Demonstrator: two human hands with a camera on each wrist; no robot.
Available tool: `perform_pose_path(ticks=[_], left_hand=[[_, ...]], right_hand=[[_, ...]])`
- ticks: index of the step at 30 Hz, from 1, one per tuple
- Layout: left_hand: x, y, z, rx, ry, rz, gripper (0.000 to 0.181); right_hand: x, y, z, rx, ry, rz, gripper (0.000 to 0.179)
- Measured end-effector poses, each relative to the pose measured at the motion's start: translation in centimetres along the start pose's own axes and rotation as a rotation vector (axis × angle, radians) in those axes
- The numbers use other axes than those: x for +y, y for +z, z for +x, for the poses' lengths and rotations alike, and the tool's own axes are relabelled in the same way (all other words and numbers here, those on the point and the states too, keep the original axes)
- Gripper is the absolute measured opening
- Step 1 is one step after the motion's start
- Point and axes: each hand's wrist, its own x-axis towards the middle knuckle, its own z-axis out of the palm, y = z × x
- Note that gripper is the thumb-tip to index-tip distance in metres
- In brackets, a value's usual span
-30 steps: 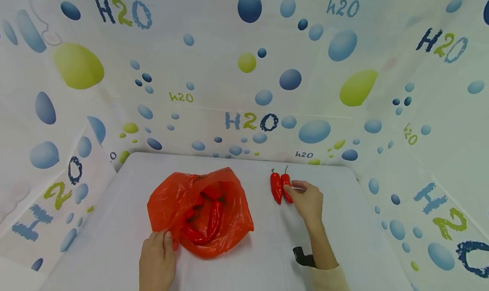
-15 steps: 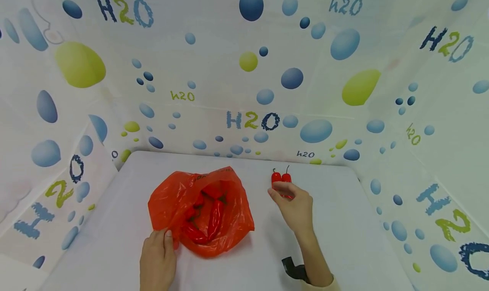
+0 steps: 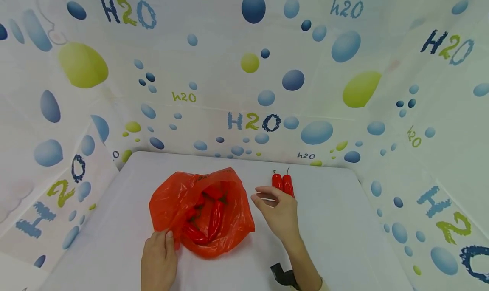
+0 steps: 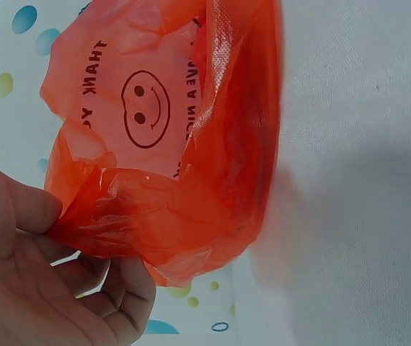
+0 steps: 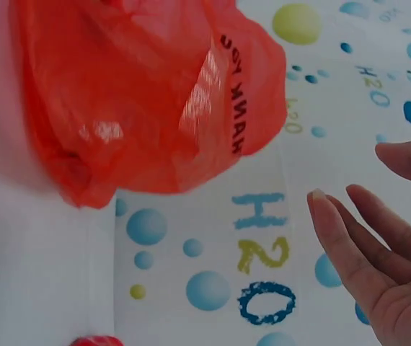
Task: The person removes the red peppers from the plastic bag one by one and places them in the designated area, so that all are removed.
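Observation:
A red plastic bag [image 3: 168, 202] lies with its mouth spread toward me, and several red chili peppers [image 3: 215, 218] show inside it. My left hand [image 3: 159, 257] pinches the bag's near left edge between thumb and fingers, as the left wrist view shows. My right hand [image 3: 278, 210] is in the air between the bag and two red chili peppers [image 3: 288, 185] lying side by side at the back right. Its thumb and fingers are apart with nothing between them, seen too in the right wrist view. The hand covers the lower ends of those two peppers.
A white-covered table [image 3: 344, 223] carries everything. Behind it and along both sides hangs a white curtain [image 3: 214, 61] printed with blue and green drops and H2O lettering. A black strap piece [image 3: 282, 276] sits at my right wrist.
My right hand has moved left, away from the two peppers on the table and toward the bag, with its fingers spreading. The left hand keeps its place on the bag.

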Motion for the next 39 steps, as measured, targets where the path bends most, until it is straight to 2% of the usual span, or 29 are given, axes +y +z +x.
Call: perform_pose_path(ticks=[7, 12, 22, 26, 32, 39], left_hand=[[0.2, 0.1, 0.0, -0.017, 0.000, -0.009, 0.030], [0.4, 0.1, -0.1, -0.023, 0.004, -0.012, 0.031], [0.4, -0.2, 0.1, -0.093, -0.039, -0.005, 0.037], [0.3, -0.2, 0.0, -0.074, -0.034, -0.004, 0.035], [0.1, -0.2, -0.1, -0.028, -0.012, 0.001, 0.032], [-0.1, -0.2, -0.1, -0.025, -0.018, -0.006, 0.031]], right_hand=[[-1.0, 2.7, -0.6, -0.131, 0.013, 0.064, 0.029], [-1.1, 4.0, -0.7, -0.166, -0.004, 0.049, 0.026], [0.2, 7.1, -0.9, -0.288, 0.080, 0.008, 0.027], [0.7, 8.3, -1.1, -0.292, 0.071, -0.018, 0.025], [1.8, 9.7, -1.2, -0.241, 0.047, -0.078, 0.024], [3.4, 10.9, -1.5, -0.249, 0.058, -0.190, 0.031]])
